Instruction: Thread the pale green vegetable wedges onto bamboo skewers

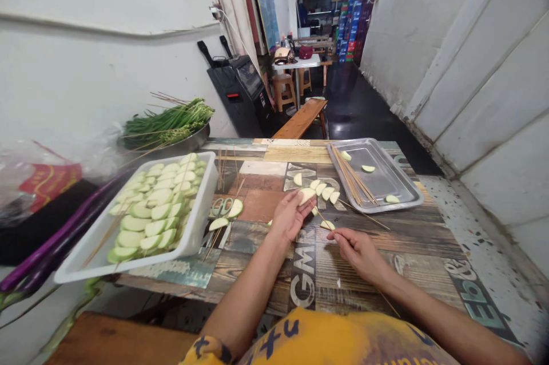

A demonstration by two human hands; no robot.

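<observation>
My left hand [290, 216] is closed around a pale green-edged vegetable slice [307, 195], held above the table. Between thumb and fingers, my right hand [355, 252] pinches a thin wooden skewer [325, 219], whose far end reaches the slice; whether it has pierced it I cannot tell. Several half-moon slices [327, 193] lie just beyond my left hand, and a single slice [328, 225] rests near my right fingertips. Another skewer [364, 214] lies on the table to the right.
At left stands a white tub [189, 239] of skewered slices, with scissors [222, 206] beside it. A metal tray [381, 176] at right holds skewers and a few slices. Behind the tub, a metal bowl [189, 143] carries green stalks. A wooden bench [302, 119] stands beyond the table.
</observation>
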